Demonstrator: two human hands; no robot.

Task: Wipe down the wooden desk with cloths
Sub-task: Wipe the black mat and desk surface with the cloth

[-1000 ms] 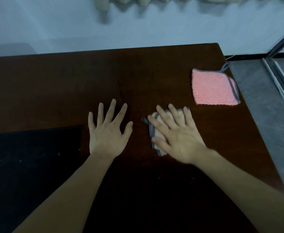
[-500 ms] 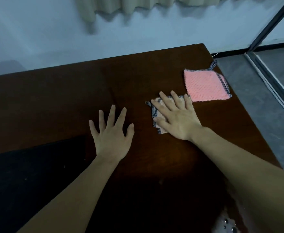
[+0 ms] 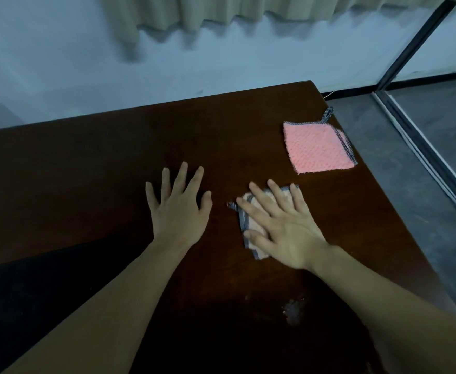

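Bare wood is lying open along the desk's (image 3: 92, 168) far edge and left half. A pink cloth (image 3: 317, 148) is sitting by the right edge, blocking that far-right corner.

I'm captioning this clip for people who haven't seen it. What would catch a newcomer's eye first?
Probably the bright pink square cloth with grey trim, lying flat near the far right corner of the dark wooden desk. Next, the two bare hands at the centre: the right hand presses flat on a pale folded cloth with grey edging, and the left hand rests spread on the wood beside it.
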